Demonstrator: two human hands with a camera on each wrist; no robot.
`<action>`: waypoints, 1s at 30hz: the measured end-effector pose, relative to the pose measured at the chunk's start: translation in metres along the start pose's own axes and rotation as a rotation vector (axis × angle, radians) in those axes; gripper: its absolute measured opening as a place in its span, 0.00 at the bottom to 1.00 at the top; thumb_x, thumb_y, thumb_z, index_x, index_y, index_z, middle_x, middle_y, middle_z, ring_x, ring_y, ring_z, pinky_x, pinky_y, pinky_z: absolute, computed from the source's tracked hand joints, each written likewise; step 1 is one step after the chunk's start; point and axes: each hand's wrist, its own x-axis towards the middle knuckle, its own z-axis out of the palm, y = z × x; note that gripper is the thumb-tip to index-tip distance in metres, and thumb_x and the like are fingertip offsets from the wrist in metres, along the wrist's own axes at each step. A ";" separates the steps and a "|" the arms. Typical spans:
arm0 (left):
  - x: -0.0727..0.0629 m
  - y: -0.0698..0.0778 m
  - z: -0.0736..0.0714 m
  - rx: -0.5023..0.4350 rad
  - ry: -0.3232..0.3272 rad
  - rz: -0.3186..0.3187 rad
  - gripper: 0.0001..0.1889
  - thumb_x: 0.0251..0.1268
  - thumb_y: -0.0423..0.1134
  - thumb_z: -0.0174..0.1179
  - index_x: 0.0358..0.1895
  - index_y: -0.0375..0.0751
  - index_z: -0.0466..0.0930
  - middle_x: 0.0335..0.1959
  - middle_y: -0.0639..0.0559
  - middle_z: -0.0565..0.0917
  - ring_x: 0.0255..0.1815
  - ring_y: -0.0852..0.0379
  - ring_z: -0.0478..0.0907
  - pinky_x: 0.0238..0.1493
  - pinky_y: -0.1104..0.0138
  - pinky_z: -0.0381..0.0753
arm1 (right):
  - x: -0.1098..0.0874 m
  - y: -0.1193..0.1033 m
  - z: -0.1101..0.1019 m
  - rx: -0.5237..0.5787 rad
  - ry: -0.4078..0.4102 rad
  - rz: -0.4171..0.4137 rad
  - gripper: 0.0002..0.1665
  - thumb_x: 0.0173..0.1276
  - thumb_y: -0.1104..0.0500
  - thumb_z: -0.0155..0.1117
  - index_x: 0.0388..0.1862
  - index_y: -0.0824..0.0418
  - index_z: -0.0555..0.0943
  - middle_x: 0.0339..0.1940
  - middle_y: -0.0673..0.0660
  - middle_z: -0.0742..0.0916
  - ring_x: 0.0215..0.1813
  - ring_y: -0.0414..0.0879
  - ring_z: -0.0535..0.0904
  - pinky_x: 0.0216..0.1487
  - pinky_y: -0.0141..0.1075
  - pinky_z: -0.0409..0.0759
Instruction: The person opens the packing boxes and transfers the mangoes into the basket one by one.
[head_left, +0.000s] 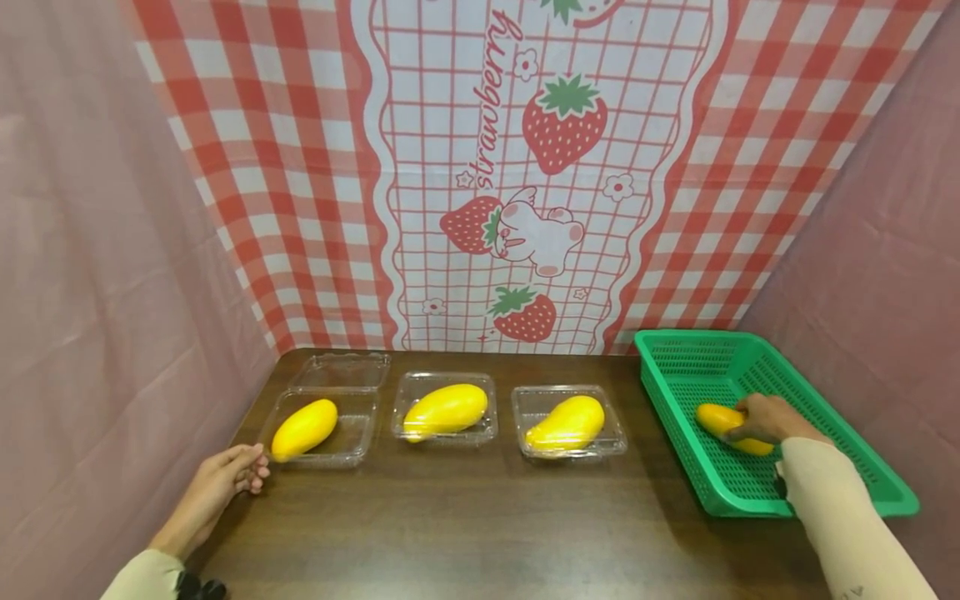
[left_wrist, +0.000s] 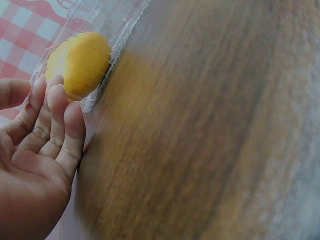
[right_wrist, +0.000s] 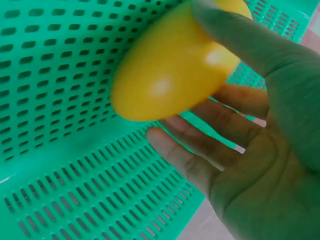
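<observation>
Lying in a green perforated plastic basket (head_left: 750,506) at the right of the frame, a yellow oblong fruit (head_left: 716,419) is gripped by the right hand (head_left: 768,419), with the thumb laid over it and the fingers placed beneath. The left hand (head_left: 223,479) is positioned at lower left, its fingers bent beside the near-left corner of a clear plastic hinged box (head_left: 355,427); whether the box is pinched cannot be told. A second yellow fruit (head_left: 304,429) is contained there, under no part of the transparent lid (head_left: 341,373), which is folded back. Towards centre, a third yellow fruit (head_left: 447,409) and a fourth yellow fruit (head_left: 567,423) are seated in clear plastic containers (head_left: 532,408) on a brown wood-grain table (head_left: 450,521).
</observation>
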 end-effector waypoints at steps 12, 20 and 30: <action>0.000 -0.002 -0.001 0.014 -0.004 -0.001 0.23 0.83 0.50 0.50 0.49 0.26 0.77 0.39 0.47 0.82 0.35 0.57 0.80 0.39 0.66 0.84 | -0.004 -0.010 -0.006 0.033 -0.012 -0.010 0.49 0.67 0.35 0.70 0.61 0.81 0.76 0.58 0.81 0.79 0.61 0.83 0.69 0.54 0.69 0.76; -0.001 -0.002 -0.001 0.033 -0.013 -0.015 0.25 0.83 0.51 0.50 0.50 0.25 0.76 0.40 0.46 0.82 0.35 0.57 0.79 0.39 0.65 0.84 | -0.005 -0.023 -0.015 0.015 0.144 -0.062 0.41 0.72 0.40 0.68 0.59 0.79 0.78 0.52 0.76 0.84 0.53 0.75 0.78 0.49 0.65 0.80; 0.000 -0.002 -0.001 0.036 -0.014 -0.026 0.25 0.83 0.51 0.50 0.52 0.25 0.76 0.41 0.47 0.82 0.36 0.58 0.79 0.39 0.66 0.84 | 0.001 -0.053 -0.014 -0.007 0.247 -0.138 0.37 0.70 0.44 0.71 0.61 0.75 0.78 0.52 0.74 0.84 0.53 0.72 0.79 0.50 0.65 0.80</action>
